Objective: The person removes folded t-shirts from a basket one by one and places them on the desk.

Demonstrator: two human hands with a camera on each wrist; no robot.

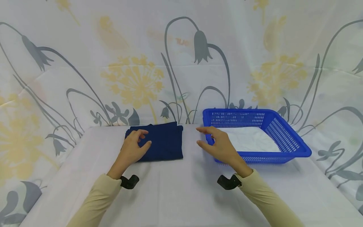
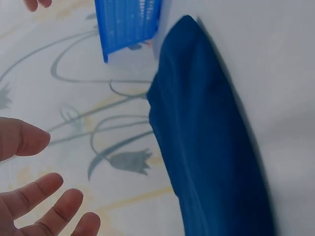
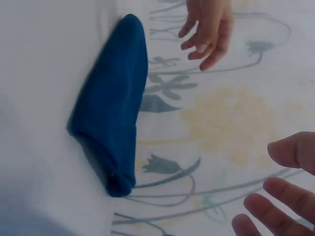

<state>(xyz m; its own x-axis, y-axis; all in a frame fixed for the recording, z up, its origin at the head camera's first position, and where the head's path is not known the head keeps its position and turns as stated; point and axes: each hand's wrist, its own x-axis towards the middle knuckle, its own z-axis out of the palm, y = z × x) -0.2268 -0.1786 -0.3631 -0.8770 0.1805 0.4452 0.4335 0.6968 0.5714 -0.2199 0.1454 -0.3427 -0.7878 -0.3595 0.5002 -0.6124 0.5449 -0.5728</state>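
A folded navy cloth [image 1: 163,143] lies flat on the white table. My left hand [image 1: 133,146] hovers over its left side, fingers relaxed and apart from the thumb, holding nothing. In the left wrist view the cloth [image 2: 202,132] stretches along beside the fingers [image 2: 44,201]. My right hand [image 1: 219,145] is raised in front of the blue basket's left end, its thumb and fingers spread with nothing between them. From the right wrist, the cloth's rolled, layered edge [image 3: 120,182] shows, with the left hand [image 3: 209,29] above it.
A blue plastic basket [image 1: 289,154] with slotted walls stands at the right of the table, and white fabric [image 1: 246,138] lies inside it. Behind the table hangs a floral-patterned curtain [image 1: 181,78]. The white tabletop [image 1: 175,195] extends toward me.
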